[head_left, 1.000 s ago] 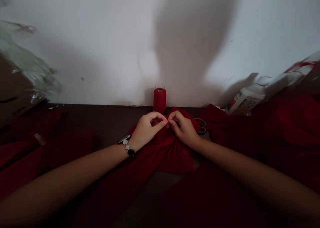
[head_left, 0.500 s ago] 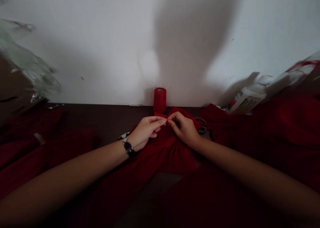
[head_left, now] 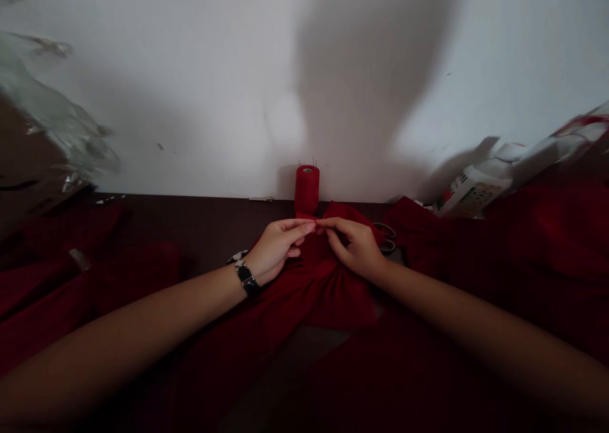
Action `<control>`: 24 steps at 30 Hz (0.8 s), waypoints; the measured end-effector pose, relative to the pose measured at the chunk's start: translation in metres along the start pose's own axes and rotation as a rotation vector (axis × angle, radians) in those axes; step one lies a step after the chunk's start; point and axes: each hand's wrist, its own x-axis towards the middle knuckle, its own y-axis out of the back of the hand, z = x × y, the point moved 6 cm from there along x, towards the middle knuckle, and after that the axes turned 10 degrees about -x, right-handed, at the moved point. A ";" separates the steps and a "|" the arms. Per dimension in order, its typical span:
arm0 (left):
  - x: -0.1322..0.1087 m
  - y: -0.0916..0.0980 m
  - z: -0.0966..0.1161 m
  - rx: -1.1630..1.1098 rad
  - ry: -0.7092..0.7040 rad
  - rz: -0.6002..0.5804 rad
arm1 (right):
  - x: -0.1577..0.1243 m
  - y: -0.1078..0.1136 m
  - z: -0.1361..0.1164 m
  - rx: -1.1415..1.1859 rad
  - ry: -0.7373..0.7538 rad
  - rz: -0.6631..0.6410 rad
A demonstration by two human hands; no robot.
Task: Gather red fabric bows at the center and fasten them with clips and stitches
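Note:
My left hand (head_left: 283,246), with a dark strap on its wrist, is closed in a pinch of thumb and forefinger. Its fingertips meet those of my right hand (head_left: 356,246), whose forefinger reaches over toward the left thumb. Whatever lies between the fingertips is too small to make out. Below both hands spreads gathered red fabric (head_left: 328,293), folded in pleats. Just behind them stands a red thread spool (head_left: 307,189) with several needles or pins sticking up from its top. Beside my right hand, scissor handles (head_left: 387,236) poke out from the red fabric.
A white bottle (head_left: 480,182) leans at the right near the white wall (head_left: 214,90). More red fabric (head_left: 537,249) is heaped on the right, and a red piece with a pale clip-like band (head_left: 79,260) lies left. Clear plastic (head_left: 80,135) covers a brown box at far left.
My right forefinger has straightened and moved left over the left fingertips; before, it was curled in a pinch. The left hand keeps its pinch. The view has shifted slightly.

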 end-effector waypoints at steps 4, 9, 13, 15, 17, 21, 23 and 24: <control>0.000 0.001 0.000 0.012 -0.012 0.015 | 0.000 0.001 -0.001 0.001 0.023 0.011; 0.001 0.001 -0.001 0.012 -0.008 0.022 | 0.002 0.000 0.000 0.077 -0.026 -0.019; 0.001 -0.001 -0.002 0.011 -0.007 0.003 | 0.003 -0.001 0.008 0.188 -0.146 -0.028; 0.001 0.000 -0.002 0.037 -0.017 -0.004 | 0.004 -0.001 0.011 0.203 -0.185 -0.025; -0.001 0.001 -0.001 0.106 -0.044 0.006 | 0.004 -0.002 0.012 0.178 -0.197 -0.028; -0.004 0.001 0.012 0.415 -0.221 0.004 | 0.006 -0.002 0.010 0.099 -0.181 -0.043; -0.006 -0.003 0.024 0.641 -0.401 -0.010 | 0.007 -0.001 0.009 0.092 -0.172 -0.038; -0.007 -0.006 0.029 0.755 -0.492 -0.018 | 0.007 -0.001 0.008 0.091 -0.165 -0.036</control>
